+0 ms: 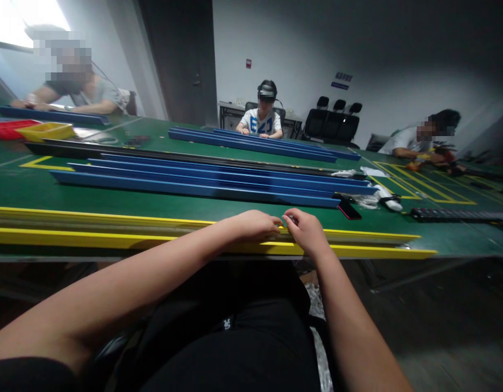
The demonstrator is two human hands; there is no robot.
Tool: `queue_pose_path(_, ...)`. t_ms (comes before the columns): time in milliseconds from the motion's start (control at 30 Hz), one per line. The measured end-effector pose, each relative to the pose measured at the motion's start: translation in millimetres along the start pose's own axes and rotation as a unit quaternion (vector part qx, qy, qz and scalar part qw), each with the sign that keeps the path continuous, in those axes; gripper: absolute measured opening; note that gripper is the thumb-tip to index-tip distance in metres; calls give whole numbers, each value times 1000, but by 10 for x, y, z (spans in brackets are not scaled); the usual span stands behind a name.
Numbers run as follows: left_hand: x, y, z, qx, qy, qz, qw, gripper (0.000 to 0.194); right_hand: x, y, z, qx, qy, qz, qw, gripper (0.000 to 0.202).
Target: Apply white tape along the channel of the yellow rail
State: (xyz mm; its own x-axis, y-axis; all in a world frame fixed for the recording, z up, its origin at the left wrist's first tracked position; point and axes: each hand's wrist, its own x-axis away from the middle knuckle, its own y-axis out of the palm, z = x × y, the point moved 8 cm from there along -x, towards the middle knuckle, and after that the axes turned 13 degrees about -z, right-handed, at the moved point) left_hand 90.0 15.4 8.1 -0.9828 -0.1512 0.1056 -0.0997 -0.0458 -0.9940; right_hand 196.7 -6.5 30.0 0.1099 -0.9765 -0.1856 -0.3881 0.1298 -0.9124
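A long yellow channel (112, 235) lies along the table's near edge. Over its right half, my left hand (257, 224) comes across with fingers bent down toward the channel, its thumb hidden. My right hand (307, 230) is close beside it, thumb and index finger pinched together. The fingertips of both hands almost meet above the channel. Whatever they hold is too small or covered to make out.
Blue channels (194, 188) lie beyond the yellow one, with a dark rail (153, 156) behind. A phone (349, 209), plastic wrap (366, 201) and a power strip (455, 215) are to the right. Yellow (47, 132) and red trays (10, 129) stand left. Several people work around the table.
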Motion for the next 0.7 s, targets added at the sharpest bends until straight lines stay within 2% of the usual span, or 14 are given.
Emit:
queue_pose_path(67, -24, -24, 18, 9, -2, 10, 1000, 50, 17, -26, 14, -10, 11, 19, 1000, 30)
queue_pose_path(133, -61, -25, 26, 17, -8, 9, 1000, 63, 51, -74, 29, -27, 17, 52, 998, 32)
queue_pose_path(267, -136, 51, -32, 45, -39, -16, 998, 70, 194, -231, 69, -47, 25, 119, 992, 37)
queue_pose_path(367, -156, 120, -121, 63, -79, -36, 994, 72, 353, -412, 126, -40, 56, 129, 989, 51)
queue_pose_path(433, -161, 142, -155, 64, -97, -42, 992, 63, 470, -592, 160, -28, 77, 126, 989, 64)
queue_pose_path(500, -166, 146, -162, 57, -105, -47, 992, 49, 575, -788, 189, 8, 97, 108, 989, 61)
queue_pose_path(567, -171, 141, -163, 49, -112, -49, 991, 40, 650, -917, 224, 58, 112, 45, 991, 44)
queue_pose_path(700, -168, 135, -167, 45, -126, -50, 990, 35, 835, -1095, 362, 91, 133, -38, 986, 28)
